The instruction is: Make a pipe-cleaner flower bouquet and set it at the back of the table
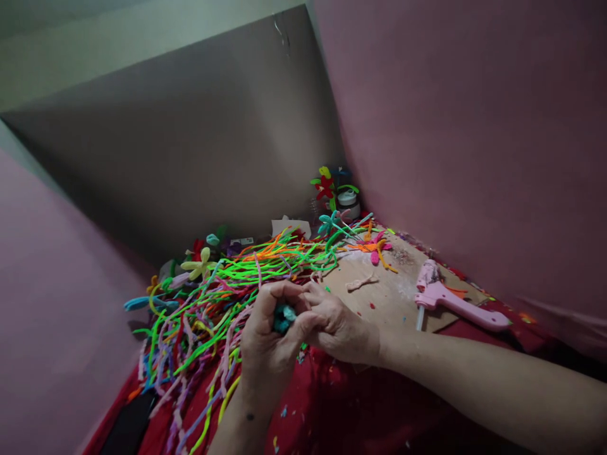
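Note:
Both hands meet near the middle of the view, above the red cloth. My left hand point(268, 328) curls around a small teal pipe-cleaner piece point(283, 318), most of it hidden by the fingers. From the right, my right hand point(327, 319) presses its thumb and fingers together at the same piece, against the left fingertips. Just behind and to the left spreads a big heap of loose pipe cleaners point(246, 272) in green, orange, pink and other colours.
A pink hot glue gun point(462, 305) lies on a tan board point(393, 294) at right. Pipe-cleaner flowers, including a pink one point(377, 248) and a yellow one point(198, 264), lie around the heap. A white-lidded jar point(348, 203) stands in the back corner. A dark phone-like slab point(127, 424) rests front left.

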### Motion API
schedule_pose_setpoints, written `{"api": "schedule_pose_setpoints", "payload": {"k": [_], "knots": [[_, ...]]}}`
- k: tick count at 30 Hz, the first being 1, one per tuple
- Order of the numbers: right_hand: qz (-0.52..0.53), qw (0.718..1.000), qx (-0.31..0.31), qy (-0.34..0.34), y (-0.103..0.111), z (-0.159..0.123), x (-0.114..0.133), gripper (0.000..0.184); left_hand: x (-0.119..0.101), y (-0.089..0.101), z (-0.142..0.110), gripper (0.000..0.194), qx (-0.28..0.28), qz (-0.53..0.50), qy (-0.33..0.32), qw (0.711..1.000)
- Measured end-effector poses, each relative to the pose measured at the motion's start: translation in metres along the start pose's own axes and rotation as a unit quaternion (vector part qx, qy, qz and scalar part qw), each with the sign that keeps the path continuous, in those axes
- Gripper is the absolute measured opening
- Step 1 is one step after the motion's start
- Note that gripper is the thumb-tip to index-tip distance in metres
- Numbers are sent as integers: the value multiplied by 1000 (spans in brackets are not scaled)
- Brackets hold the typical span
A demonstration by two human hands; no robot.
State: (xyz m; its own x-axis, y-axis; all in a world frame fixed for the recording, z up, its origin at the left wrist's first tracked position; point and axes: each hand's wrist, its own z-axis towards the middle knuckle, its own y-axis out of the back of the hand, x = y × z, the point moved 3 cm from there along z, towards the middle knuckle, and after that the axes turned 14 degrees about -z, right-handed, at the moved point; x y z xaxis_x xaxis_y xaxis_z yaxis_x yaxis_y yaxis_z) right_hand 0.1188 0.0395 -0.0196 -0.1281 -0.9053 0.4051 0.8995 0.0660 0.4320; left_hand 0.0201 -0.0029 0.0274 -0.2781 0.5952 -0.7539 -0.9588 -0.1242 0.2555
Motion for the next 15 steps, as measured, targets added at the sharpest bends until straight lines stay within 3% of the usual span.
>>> {"api": "schedule_pose_setpoints", "payload": {"k": [2, 9, 15], "knots": [[5, 1000, -12, 11, 1, 1, 1, 12, -1, -2, -1, 12, 6, -9, -18, 1000], [-23, 997, -70, 33, -2, -1, 0, 19, -3, -3, 0, 13, 9, -54, -31, 998], [-2, 999, -30, 27, -4, -1, -2, 20, -4, -3, -1, 29, -7, -4, -62, 998]]}}
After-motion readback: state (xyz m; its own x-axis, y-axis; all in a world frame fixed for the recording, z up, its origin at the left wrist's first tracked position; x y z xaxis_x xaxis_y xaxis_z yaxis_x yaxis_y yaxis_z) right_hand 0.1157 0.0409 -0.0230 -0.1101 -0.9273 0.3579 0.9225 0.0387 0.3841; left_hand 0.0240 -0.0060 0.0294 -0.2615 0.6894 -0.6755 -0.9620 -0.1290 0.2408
